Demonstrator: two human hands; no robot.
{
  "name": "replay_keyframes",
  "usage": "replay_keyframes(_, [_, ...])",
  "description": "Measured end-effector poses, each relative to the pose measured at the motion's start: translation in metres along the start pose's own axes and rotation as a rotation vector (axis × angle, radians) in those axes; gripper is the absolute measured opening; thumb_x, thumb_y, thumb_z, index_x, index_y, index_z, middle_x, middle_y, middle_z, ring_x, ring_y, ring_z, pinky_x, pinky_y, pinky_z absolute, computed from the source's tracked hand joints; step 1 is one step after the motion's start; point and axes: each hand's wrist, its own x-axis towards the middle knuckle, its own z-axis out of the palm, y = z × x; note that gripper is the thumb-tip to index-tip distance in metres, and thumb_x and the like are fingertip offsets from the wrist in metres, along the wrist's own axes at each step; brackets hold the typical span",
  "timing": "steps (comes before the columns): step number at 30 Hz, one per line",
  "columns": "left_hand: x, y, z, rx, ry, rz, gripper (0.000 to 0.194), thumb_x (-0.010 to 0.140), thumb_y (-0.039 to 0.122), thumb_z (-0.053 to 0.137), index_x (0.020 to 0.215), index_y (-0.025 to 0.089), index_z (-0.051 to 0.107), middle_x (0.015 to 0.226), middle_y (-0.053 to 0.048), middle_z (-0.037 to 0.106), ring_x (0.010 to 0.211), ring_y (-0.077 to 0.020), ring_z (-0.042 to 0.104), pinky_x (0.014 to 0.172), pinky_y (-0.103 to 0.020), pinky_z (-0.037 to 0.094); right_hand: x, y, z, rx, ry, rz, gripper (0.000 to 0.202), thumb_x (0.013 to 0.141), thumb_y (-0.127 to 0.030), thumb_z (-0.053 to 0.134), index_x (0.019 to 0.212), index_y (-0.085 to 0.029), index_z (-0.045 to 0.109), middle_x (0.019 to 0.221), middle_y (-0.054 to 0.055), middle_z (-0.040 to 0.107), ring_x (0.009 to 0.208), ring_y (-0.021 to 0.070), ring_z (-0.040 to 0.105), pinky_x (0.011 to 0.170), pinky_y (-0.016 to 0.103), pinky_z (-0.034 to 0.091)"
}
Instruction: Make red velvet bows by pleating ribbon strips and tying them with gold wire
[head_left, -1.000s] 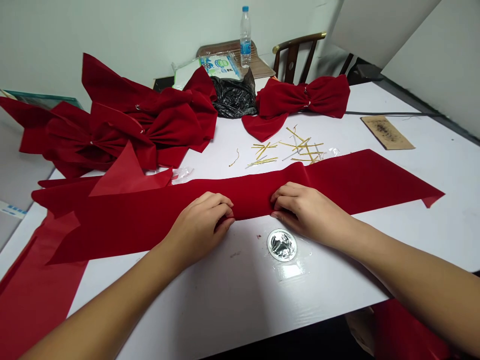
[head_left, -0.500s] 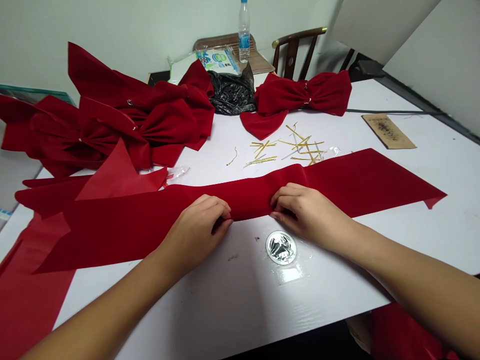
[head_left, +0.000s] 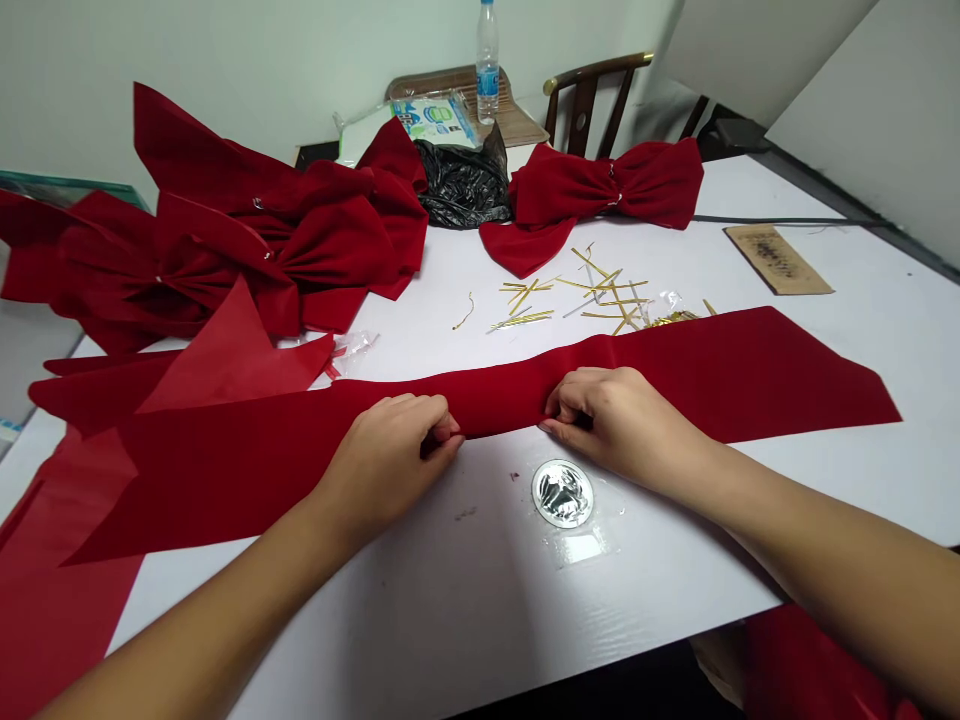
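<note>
A long red fabric strip (head_left: 499, 400) stretches across the white table in front of me, its ends cut at a slant. My left hand (head_left: 405, 440) pinches the strip's near edge left of its middle. A short way to the right, my right hand (head_left: 611, 415) pinches the same edge between thumb and curled fingers. Between the hands the cloth lies nearly smooth, with a slight ripple along its far edge. Just below my right hand, a round silvery disc (head_left: 562, 494) sits on the tabletop.
Red bows (head_left: 300, 240) are heaped at the back left, and another bow (head_left: 615, 188) lies at the back right. Gold twist ties (head_left: 607, 290) are scattered beyond the strip. A black plastic bag (head_left: 465, 185), a water bottle (head_left: 487, 75) and a brown cardboard piece (head_left: 778, 260) sit farther off.
The strip's right end has shifted slightly toward me and flattened, uncovering more gold ties behind it. Its far-edge ripple has smoothed out. Both hands keep their pinch in nearly the same place.
</note>
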Motion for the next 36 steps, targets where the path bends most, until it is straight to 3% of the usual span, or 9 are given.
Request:
replay_keyframes(2, [-0.001,0.001,0.0,0.019,0.007,0.049,0.004,0.092,0.02,0.06,0.089,0.019,0.062,0.079,0.001,0.07,0.071,-0.0167,0.06,0.068,-0.032,0.044,-0.001,-0.003,0.0,-0.037,0.003,0.016,0.026,0.087,-0.012,0.071,0.068,-0.015,0.054,0.076,0.002,0.066,0.07,0.0114,0.057,0.061,0.024,0.04])
replay_keyframes(4, [-0.002,0.001,0.0,0.02,0.001,0.105,0.01,0.097,0.022,0.056,0.099,0.019,0.066,0.086,0.0,0.07,0.078,-0.0178,0.062,0.072,-0.033,0.046,-0.003,-0.006,-0.001,-0.081,0.002,0.044,0.018,0.088,-0.012,0.069,0.075,-0.015,0.057,0.074,0.002,0.063,0.067,0.0118,0.054,0.057,0.024,0.035])
replay_keyframes(8, [-0.004,0.0,0.001,0.028,-0.027,0.135,0.022,0.102,0.022,0.05,0.09,0.018,0.067,0.087,-0.003,0.066,0.08,-0.0182,0.06,0.07,-0.033,0.047,-0.004,-0.009,0.0,-0.123,-0.031,0.038,0.006,0.095,-0.014,0.061,0.093,-0.015,0.067,0.087,0.005,0.066,0.076,0.0155,0.058,0.061,0.027,0.039])
replay_keyframes(12, [-0.004,-0.001,0.005,-0.025,0.036,0.181,0.021,0.101,0.019,0.052,0.088,0.016,0.069,0.094,-0.005,0.065,0.086,-0.0175,0.059,0.073,-0.031,0.05,-0.002,-0.007,0.001,-0.131,-0.019,-0.014,0.018,0.098,-0.015,0.058,0.085,-0.015,0.072,0.096,0.008,0.068,0.085,0.0177,0.061,0.07,0.03,0.047])
replay_keyframes(16, [-0.004,-0.003,0.007,-0.024,0.105,0.268,0.021,0.1,0.018,0.054,0.088,0.016,0.071,0.106,-0.007,0.069,0.1,-0.0198,0.062,0.084,-0.033,0.054,-0.002,-0.004,0.002,-0.097,0.038,-0.105,0.017,0.095,-0.011,0.06,0.082,-0.013,0.071,0.105,0.01,0.072,0.1,0.0213,0.063,0.08,0.031,0.054])
replay_keyframes(19, [-0.006,-0.004,0.009,0.036,0.141,0.27,0.021,0.1,0.018,0.055,0.088,0.015,0.071,0.113,-0.009,0.072,0.106,-0.0231,0.065,0.086,-0.035,0.056,-0.004,-0.004,0.003,-0.109,0.02,-0.093,0.015,0.095,-0.011,0.06,0.086,-0.012,0.072,0.103,0.01,0.073,0.1,0.0229,0.064,0.08,0.033,0.056])
replay_keyframes(23, [-0.008,-0.004,0.01,0.109,0.144,0.23,0.018,0.098,0.021,0.058,0.091,0.018,0.074,0.111,-0.007,0.075,0.102,-0.0247,0.069,0.078,-0.036,0.057,-0.006,-0.004,0.003,-0.153,0.018,-0.05,0.013,0.094,-0.013,0.061,0.09,-0.013,0.073,0.108,0.011,0.073,0.098,0.0245,0.066,0.079,0.037,0.057])
replay_keyframes(29, [-0.006,-0.003,0.009,0.148,0.154,0.246,0.02,0.098,0.021,0.057,0.089,0.018,0.074,0.11,-0.006,0.077,0.097,-0.0247,0.07,0.082,-0.042,0.057,-0.005,-0.005,0.002,-0.162,0.015,-0.044,0.012,0.093,-0.014,0.062,0.09,-0.013,0.074,0.108,0.011,0.073,0.097,0.024,0.066,0.078,0.036,0.056])
replay_keyframes(36, [-0.008,-0.002,0.013,0.079,0.201,0.254,0.017,0.097,0.02,0.06,0.091,0.016,0.076,0.099,-0.005,0.078,0.091,-0.021,0.071,0.075,-0.033,0.059,-0.003,-0.007,-0.001,-0.13,-0.012,0.002,0.01,0.091,-0.012,0.063,0.086,-0.013,0.072,0.095,0.009,0.072,0.09,0.0207,0.065,0.075,0.033,0.052])
